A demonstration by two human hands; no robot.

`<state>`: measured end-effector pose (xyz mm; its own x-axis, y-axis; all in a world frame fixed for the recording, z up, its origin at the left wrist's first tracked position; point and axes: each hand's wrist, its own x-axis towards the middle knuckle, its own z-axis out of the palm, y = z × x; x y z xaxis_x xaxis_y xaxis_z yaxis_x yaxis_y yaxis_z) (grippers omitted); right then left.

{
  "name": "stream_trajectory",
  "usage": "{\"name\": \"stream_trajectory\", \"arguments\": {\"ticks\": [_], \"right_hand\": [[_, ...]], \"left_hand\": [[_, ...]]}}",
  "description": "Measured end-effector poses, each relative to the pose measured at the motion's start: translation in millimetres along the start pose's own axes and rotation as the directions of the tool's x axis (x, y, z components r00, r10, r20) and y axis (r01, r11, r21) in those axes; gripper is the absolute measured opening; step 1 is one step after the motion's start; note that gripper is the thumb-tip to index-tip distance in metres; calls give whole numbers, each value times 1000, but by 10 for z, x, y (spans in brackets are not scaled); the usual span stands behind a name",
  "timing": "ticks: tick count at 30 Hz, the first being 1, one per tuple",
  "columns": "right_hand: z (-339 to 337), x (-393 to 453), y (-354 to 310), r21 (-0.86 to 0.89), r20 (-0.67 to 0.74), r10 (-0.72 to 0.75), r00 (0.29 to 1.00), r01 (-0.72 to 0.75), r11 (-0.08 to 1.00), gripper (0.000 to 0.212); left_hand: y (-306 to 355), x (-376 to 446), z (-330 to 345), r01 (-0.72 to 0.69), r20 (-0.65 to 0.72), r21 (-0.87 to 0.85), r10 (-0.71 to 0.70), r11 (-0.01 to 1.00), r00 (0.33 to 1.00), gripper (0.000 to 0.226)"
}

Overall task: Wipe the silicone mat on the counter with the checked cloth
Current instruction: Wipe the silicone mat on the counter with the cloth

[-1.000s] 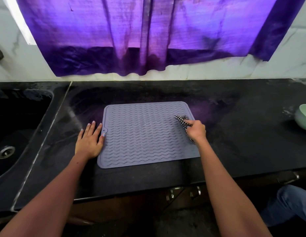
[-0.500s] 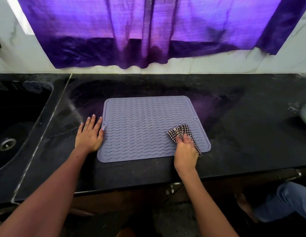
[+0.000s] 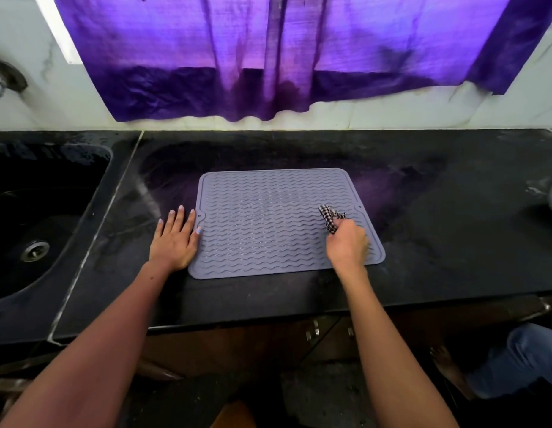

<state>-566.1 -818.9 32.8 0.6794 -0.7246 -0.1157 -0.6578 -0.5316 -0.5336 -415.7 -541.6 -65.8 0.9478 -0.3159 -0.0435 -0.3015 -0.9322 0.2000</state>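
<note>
Wiping a silicone mat on a black bench.
The bench [image 3: 453,242] carries the mat [image 3: 268,223] near its front edge; the left hand [image 3: 174,240], fingers straight, presses the mat's left edge; the right hand [image 3: 347,244] grips the checked cloth [image 3: 330,219] at the mat's right side.

Bare forearms, no sleeves; pale polish on left grip [image 3: 174,242] nails.

Dim, purple backlight thru curtain [image 3: 284,50]
</note>
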Motion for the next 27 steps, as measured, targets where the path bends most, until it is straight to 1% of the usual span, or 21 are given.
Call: {"name": "stream_trajectory", "arguments": {"ticks": [2, 4, 6, 8, 10, 12, 15, 17, 18, 19, 20, 21, 22, 23, 24, 25, 26, 27], "right_hand": [[95, -213, -44, -37, -22, -130, 991, 129, 991, 39], [300, -402, -45, -75, 0, -268, 963, 268, 961, 47], [525, -509, 9, -162, 53, -369, 928, 373, 914, 51], [643, -542, 83, -280, 133, -443, 887, 462, 841, 51], [651, -501, 129, -333, 175, -457, 872, 489, 806, 51], [623, -464, 109, -346, 169, -453, 875, 483, 804, 49], [546, -426, -41, -395, 190, -445, 875, 483, 781, 37], [469, -350, -102, -410, 217, -437, 873, 488, 771, 33], [415, -279, -101, -392, 226, -415, 881, 472, 790, 34], [369, -199, -88, -340, 237, -374, 896, 437, 833, 36], [334, -110, -62, -235, 243, -322, 915, 378, 896, 39], [302, -23, -32, -84, 239, -256, 937, 282, 956, 40], [283, 35, -16, 99, 248, -166, 954, 146, 984, 39], [280, 67, -3, 275, 256, -79, 963, 6, 962, 38], [306, 76, 7, 377, 230, -14, 973, -76, 923, 38], [327, 49, 1, 418, 183, 2, 983, -79, 905, 39], [358, -16, -14, 395, 118, -41, 992, -9, 919, 41], [393, -121, -36, 341, 60, -119, 991, 92, 936, 44]], "left_hand": [[-8, -21, 14, 0, -16, -2, 0, 1000, 1000, 54], [-15, -44, 30, -6, -45, -13, 5, 1000, 999, 56], [-15, -62, 33, -11, -77, -42, 8, 999, 997, 64], [-12, -70, 37, -12, -99, -54, 6, 998, 995, 67], [-5, -68, 41, -13, -115, -57, 6, 998, 993, 67], [-2, -68, 47, -11, -128, -71, 2, 997, 992, 66], [1, -80, 42, -8, -148, -80, -4, 997, 989, 65], [1, -88, 36, -7, -146, -84, -6, 996, 989, 65], [7, -90, 36, -7, -143, -86, -5, 996, 990, 64], [13, -92, 29, -8, -142, -87, -5, 996, 990, 64], [14, -92, 25, -8, -140, -86, -5, 996, 990, 64], [19, -91, 24, -6, -137, -86, -6, 996, 991, 64], [16, -89, 23, -2, -135, -84, -9, 996, 991, 63], [14, -88, 25, -1, -133, -79, -9, 997, 991, 61], [13, -82, 30, 0, -131, -74, -9, 997, 991, 57], [10, -77, 33, -1, -132, -72, -8, 997, 991, 53], [10, -73, 35, -3, -137, -75, -8, 997, 991, 52], [10, -73, 35, -6, -143, -79, -6, 997, 990, 53]]}}
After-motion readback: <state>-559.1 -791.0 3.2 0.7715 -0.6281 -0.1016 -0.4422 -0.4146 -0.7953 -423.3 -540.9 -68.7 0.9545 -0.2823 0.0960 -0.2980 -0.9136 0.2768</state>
